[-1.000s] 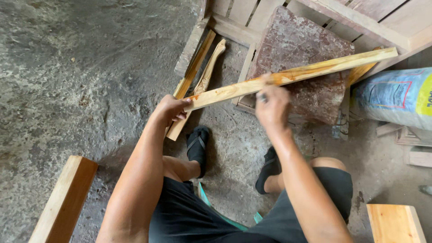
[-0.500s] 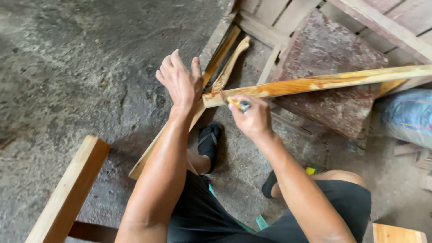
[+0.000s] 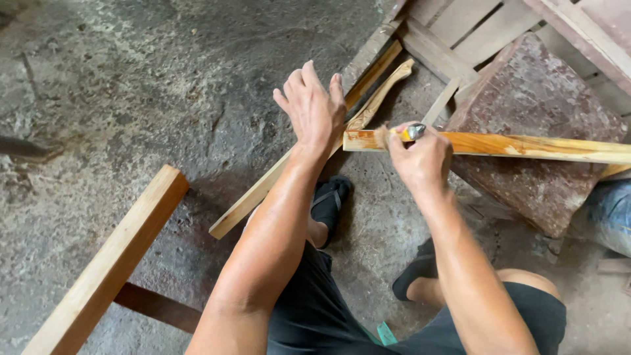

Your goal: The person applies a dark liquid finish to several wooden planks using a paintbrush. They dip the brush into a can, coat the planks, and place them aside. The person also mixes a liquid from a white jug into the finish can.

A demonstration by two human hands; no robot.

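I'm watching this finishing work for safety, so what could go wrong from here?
The left hand is open and off the coated wooden strip, so the strip, resting on the reddish slab, may shift under the brush in the right hand. The wet finish could also drip onto the sandalled foot below.

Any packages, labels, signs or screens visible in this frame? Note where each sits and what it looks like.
Sack: at the right edge, below the wooden strip and beside the reddish slab; only a blurred pale blue-grey corner shows.
No labels, signs or screens are visible.
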